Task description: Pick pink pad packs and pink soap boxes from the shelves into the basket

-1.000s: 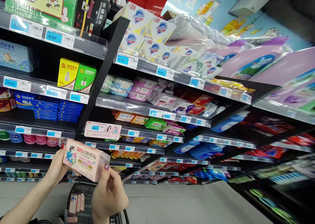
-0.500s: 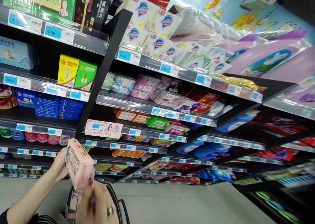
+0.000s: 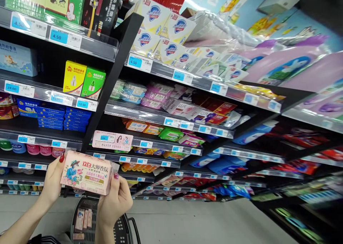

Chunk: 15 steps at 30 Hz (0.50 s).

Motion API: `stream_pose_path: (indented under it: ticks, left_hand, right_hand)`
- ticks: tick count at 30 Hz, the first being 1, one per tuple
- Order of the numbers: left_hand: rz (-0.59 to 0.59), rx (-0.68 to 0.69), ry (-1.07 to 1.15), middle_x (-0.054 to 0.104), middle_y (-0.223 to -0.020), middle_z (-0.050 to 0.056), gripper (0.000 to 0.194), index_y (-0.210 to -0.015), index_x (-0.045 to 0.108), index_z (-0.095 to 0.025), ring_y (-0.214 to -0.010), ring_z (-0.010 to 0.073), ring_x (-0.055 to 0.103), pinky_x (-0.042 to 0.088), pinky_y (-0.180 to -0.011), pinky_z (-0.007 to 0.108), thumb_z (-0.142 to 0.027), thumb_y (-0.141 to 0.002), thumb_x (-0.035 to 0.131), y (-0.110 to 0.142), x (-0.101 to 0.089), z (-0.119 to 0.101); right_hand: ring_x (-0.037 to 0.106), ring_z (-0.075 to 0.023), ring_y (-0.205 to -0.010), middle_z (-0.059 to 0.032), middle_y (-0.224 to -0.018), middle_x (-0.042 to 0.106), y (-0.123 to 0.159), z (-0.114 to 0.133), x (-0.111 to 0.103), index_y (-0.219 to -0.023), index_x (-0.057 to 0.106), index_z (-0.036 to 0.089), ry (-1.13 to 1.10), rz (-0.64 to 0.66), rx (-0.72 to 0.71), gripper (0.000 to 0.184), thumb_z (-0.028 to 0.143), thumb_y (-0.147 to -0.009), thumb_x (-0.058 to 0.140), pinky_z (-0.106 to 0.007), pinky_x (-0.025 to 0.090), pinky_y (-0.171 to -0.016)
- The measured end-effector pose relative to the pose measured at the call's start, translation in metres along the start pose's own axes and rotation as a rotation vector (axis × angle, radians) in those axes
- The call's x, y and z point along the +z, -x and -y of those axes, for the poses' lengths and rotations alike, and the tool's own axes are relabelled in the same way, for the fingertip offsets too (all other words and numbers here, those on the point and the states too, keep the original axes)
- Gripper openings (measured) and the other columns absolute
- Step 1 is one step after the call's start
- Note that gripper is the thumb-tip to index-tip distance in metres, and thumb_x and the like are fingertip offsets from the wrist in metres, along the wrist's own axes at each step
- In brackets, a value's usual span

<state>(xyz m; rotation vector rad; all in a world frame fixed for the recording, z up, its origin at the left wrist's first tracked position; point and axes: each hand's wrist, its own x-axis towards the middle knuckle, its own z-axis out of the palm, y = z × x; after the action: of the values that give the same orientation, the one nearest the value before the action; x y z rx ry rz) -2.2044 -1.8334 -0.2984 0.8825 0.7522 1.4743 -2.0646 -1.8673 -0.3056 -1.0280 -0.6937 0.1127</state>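
Between my two hands is a pink wrapped pack of laundry soap (image 3: pixel 87 174), its printed front facing me. My left hand (image 3: pixel 53 181) grips its left end, with the thumb on the upper corner. On the right end, my right hand (image 3: pixel 116 197) pinches the clear wrapper, thumb in front and fingers folded behind. Below them stands a dark shopping basket (image 3: pixel 122 224). Inside it lie several similar pink soap packs (image 3: pixel 80 219), partly hidden by my right forearm.
A pink promotional price sign (image 3: pixel 112 141) juts from the shelf edge just above the soap. Shelves ahead carry boxed Safeguard soap (image 3: pixel 154 15), yellow and green boxes (image 3: pixel 75 77), and Lux packs (image 3: pixel 179 108). Grey floor (image 3: pixel 187 222) runs along the shelf foot.
The soap pack has turned from a tilted, end-on pose to lie level with its front towards me. My right hand has moved up and turned, now holding the right end.
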Motion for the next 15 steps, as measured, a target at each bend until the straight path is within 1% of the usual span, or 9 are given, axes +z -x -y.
stream_pose_path:
  ticks: [2,4,6,8,10,12,15]
  left_hand:
    - [-0.006,0.050,-0.086,0.068,-0.069,0.005,0.053,-0.087,0.074,-0.013,-0.064,0.0188,0.056,0.044,-0.056,0.024,-0.064,-0.074,0.068,0.008,0.001,-0.006]
    - [-0.025,0.083,-0.151,0.069,-0.073,0.005,0.056,-0.092,0.074,-0.014,-0.064,0.0185,0.055,0.042,-0.056,0.024,-0.067,-0.076,0.064,0.015,0.004,-0.011]
    - [-0.047,0.106,-0.192,0.069,-0.074,0.005,0.058,-0.093,0.074,-0.014,-0.062,0.0174,0.053,0.041,-0.055,0.023,-0.068,-0.077,0.061,0.020,0.007,-0.015]
    - [-0.048,0.113,-0.195,0.069,-0.074,0.004,0.057,-0.093,0.073,-0.014,-0.062,0.0170,0.054,0.042,-0.056,0.023,-0.068,-0.078,0.061,0.021,0.006,-0.016]
    - [-0.030,0.096,-0.167,0.069,-0.073,0.004,0.055,-0.088,0.073,-0.014,-0.062,0.0163,0.055,0.044,-0.056,0.022,-0.067,-0.076,0.064,0.017,0.003,-0.014]
    - [-0.003,0.044,-0.107,0.067,-0.066,0.003,0.053,-0.081,0.072,-0.015,-0.054,0.0146,0.054,0.044,-0.050,0.021,-0.067,-0.073,0.067,0.011,-0.001,-0.010]
    - [0.062,-0.080,0.019,0.058,-0.048,0.001,0.053,-0.066,0.065,-0.015,-0.035,0.0136,0.047,0.038,-0.034,0.024,-0.068,-0.064,0.073,0.001,-0.001,-0.004]
  right_hand:
    - [0.045,-0.0082,-0.046,0.0030,-0.053,0.052,-0.001,-0.003,0.005,-0.061,0.060,0.014,-0.100,-0.016,0.118,0.039,0.048,-0.076,0.071,-0.018,0.042,-0.042]
    - [0.044,-0.0077,-0.047,0.0036,-0.053,0.051,0.000,-0.005,0.007,-0.060,0.058,0.014,-0.169,-0.017,0.203,0.042,0.051,-0.073,0.074,-0.018,0.041,-0.043]
    - [0.045,-0.0077,-0.047,0.0037,-0.054,0.051,0.002,-0.007,0.008,-0.061,0.057,0.014,-0.196,-0.014,0.244,0.042,0.051,-0.071,0.074,-0.018,0.042,-0.043]
    - [0.045,-0.0078,-0.048,0.0037,-0.054,0.051,0.002,-0.006,0.008,-0.061,0.058,0.014,-0.195,-0.014,0.246,0.042,0.051,-0.072,0.074,-0.018,0.042,-0.044]
    - [0.045,-0.0078,-0.047,0.0036,-0.055,0.051,0.003,-0.004,0.007,-0.062,0.058,0.014,-0.175,-0.016,0.215,0.041,0.050,-0.073,0.073,-0.018,0.043,-0.044]
    - [0.046,-0.0080,-0.047,0.0032,-0.054,0.051,0.003,0.001,0.006,-0.062,0.059,0.014,-0.127,-0.020,0.143,0.039,0.048,-0.076,0.072,-0.018,0.043,-0.043]
    - [0.049,-0.0090,-0.048,0.0015,-0.055,0.055,0.008,0.012,0.001,-0.065,0.062,0.014,0.007,-0.027,-0.057,0.030,0.038,-0.082,0.069,-0.018,0.044,-0.045]
